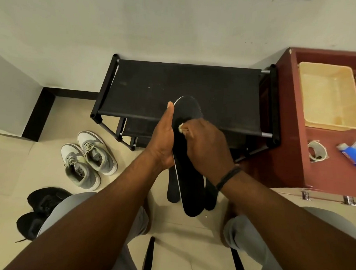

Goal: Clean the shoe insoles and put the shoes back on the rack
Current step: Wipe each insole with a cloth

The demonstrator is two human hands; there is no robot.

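Two hands on one insole (pixel 189 176), held over the rack (pixel 175 89).
Left hand (pixel 164 138) grips its left edge; right hand (pixel 207 144) pinches a cloth (pixel 181 128) near the toe, long axis running toe-away, heel toward the person.

text: none legible | spray bottle (pixel 353 155) label: blurred, unreadable

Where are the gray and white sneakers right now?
In the head view, the gray and white sneakers sit side by side on the floor, left of the black shoe rack and just beyond the black shoes.
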